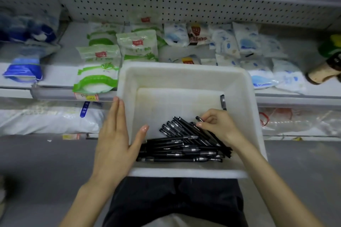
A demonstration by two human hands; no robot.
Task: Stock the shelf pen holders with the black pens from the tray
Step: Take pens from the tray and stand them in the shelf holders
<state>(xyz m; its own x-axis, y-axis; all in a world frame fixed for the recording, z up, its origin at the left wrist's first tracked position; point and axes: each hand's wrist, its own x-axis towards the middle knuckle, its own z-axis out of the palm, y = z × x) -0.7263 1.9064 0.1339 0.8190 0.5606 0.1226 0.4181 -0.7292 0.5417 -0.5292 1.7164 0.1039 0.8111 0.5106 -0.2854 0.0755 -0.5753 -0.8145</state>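
A white plastic tray (pixel 184 75) rests on my lap. A heap of black pens (pixel 182 145) lies in its near part, and one more black pen (pixel 222 101) leans against the right wall. My left hand (pixel 118 134) lies flat against the tray's left wall, fingers straight outside it and thumb inside. My right hand (pixel 219 125) reaches into the tray and pinches a black pen (pixel 200 119) at the top of the heap. No pen holders are in view.
A shelf (pixel 60 79) behind the tray carries green-and-white bags (pixel 136 46) and blue-and-white packets (pixel 247 42), with a pegboard back panel (pixel 184 5). A brown bottle (pixel 324 72) lies at the right. Lower down sit white sacks (pixel 46 120). Grey floor shows on the left.
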